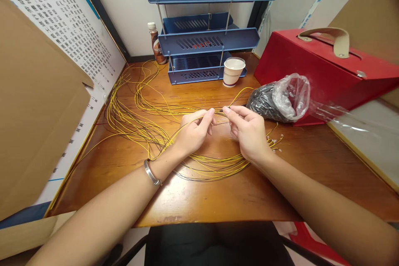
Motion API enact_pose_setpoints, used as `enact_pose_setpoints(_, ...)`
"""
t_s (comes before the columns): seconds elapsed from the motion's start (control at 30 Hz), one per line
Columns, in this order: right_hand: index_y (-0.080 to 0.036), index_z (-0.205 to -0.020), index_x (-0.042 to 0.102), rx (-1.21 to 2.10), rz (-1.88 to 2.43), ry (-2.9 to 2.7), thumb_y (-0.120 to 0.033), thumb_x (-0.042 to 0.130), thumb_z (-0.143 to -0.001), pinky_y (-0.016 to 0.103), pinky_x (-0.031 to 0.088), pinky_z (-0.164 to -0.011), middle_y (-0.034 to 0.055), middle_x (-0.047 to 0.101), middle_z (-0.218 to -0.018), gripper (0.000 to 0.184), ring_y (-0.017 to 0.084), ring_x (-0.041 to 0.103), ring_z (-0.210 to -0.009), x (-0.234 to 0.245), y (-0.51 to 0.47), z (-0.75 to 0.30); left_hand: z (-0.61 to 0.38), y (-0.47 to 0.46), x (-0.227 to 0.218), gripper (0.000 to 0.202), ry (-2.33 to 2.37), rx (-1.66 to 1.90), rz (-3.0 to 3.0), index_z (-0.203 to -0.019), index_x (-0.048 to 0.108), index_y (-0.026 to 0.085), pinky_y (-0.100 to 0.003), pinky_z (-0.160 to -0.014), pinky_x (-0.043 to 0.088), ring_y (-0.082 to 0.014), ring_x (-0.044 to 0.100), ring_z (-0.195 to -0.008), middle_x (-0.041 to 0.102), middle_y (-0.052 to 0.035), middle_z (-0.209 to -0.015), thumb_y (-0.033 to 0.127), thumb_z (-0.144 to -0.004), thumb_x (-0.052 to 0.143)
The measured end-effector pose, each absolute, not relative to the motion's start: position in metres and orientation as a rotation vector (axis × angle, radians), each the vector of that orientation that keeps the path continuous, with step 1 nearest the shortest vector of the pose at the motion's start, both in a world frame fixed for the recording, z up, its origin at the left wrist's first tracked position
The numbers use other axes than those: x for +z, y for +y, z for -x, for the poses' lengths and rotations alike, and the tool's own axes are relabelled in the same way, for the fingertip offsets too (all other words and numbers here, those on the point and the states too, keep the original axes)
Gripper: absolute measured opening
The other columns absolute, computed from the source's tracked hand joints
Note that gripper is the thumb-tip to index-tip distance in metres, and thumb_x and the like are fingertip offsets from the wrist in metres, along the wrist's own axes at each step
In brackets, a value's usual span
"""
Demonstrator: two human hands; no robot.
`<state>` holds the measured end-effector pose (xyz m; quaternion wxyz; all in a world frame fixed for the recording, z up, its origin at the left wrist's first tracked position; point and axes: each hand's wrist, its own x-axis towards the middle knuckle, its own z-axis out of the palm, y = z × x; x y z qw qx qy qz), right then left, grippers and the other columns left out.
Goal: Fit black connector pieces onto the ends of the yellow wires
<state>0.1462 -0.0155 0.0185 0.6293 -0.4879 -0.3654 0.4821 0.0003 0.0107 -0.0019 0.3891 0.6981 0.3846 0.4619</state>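
My left hand [193, 132] is closed in a pinch on a thin yellow wire [190, 122] that runs back over the wrist. Just to its right, my right hand [251, 133] pinches a small black piece [221, 110]; its exact kind is too small to make out. The two sets of fingertips are close but apart. Beneath and around both hands lies a loose bundle of yellow and black wires [121, 118], curving across the wooden table. Some wire ends with small clear tips [276, 143] stick out past my right wrist. Beside the right hand rests an open clear plastic bag [268, 102] of small black parts.
A blue tiered rack [207, 41] stands at the back, with a paper cup [233, 73] before it and a brown drink bottle [156, 45] at its left. A red box [289, 58] with a beige handle sits at the right. Cardboard [40, 99] leans on the left.
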Motion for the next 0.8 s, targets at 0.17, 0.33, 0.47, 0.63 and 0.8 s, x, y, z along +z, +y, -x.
enact_pose_setpoints(0.17, -0.014, -0.08, 0.067, 1.198, 1.106, -0.828, -0.043, 0.088, -0.061, 0.025, 0.014, -0.042, -0.0094, 0.043, -0.052, 0.041, 0.003, 0.025, -0.044, 0.02, -0.0164, -0.1451, -0.001, 0.011, -0.0019, 0.045, 0.964, 1.226, -1.713, -0.069, 0.062, 0.018, -0.024, -0.058, 0.043, -0.0093, 0.052, -0.05, 0.055, 0.003, -0.052, 0.047, -0.101, 0.051)
enact_pose_setpoints(0.33, -0.014, -0.082, 0.065, 1.256, 1.087, -0.844, -0.043, 0.088, -0.063, 0.025, 0.014, -0.041, -0.0101, 0.043, -0.052, 0.041, 0.003, 0.024, -0.042, 0.0186, -0.0169, -0.1446, -0.0023, 0.0105, -0.0012, 0.044, 0.942, 1.184, -1.712, -0.069, 0.062, 0.017, -0.025, -0.057, 0.042, -0.0098, 0.052, -0.052, 0.056, 0.0018, -0.054, 0.047, -0.1, 0.052)
enact_pose_setpoints(0.47, -0.014, -0.082, 0.065, 1.281, 1.077, -0.879, -0.041, 0.086, -0.066, 0.025, 0.014, -0.041, -0.0098, 0.043, -0.052, 0.037, 0.003, 0.025, -0.042, 0.0162, -0.0169, -0.1438, -0.0025, 0.0099, -0.0011, 0.044, 0.919, 1.168, -1.706, -0.069, 0.061, 0.017, -0.025, -0.056, 0.042, -0.0103, 0.053, -0.053, 0.056, 0.001, -0.055, 0.046, -0.1, 0.052)
enact_pose_setpoints(0.63, -0.014, -0.082, 0.064, 1.281, 1.078, -0.876, -0.041, 0.085, -0.067, 0.025, 0.014, -0.041, -0.01, 0.043, -0.051, 0.037, 0.003, 0.025, -0.042, 0.0151, -0.0176, -0.1431, -0.0024, 0.0092, -0.0007, 0.042, 0.925, 1.161, -1.71, -0.069, 0.061, 0.016, -0.024, -0.059, 0.043, -0.0096, 0.053, -0.054, 0.056, 0.0015, -0.056, 0.042, -0.101, 0.051)
enact_pose_setpoints(0.8, -0.015, -0.082, 0.066, 1.265, 1.092, -0.875, -0.042, 0.087, -0.064, 0.026, 0.014, -0.042, -0.0101, 0.042, -0.051, 0.039, 0.004, 0.025, -0.043, 0.0152, -0.0185, -0.1426, -0.0023, 0.0102, -0.0017, 0.042, 0.943, 1.194, -1.711, -0.067, 0.06, 0.017, -0.024, -0.062, 0.043, -0.009, 0.053, -0.054, 0.055, 0.0023, -0.055, 0.039, -0.101, 0.051)
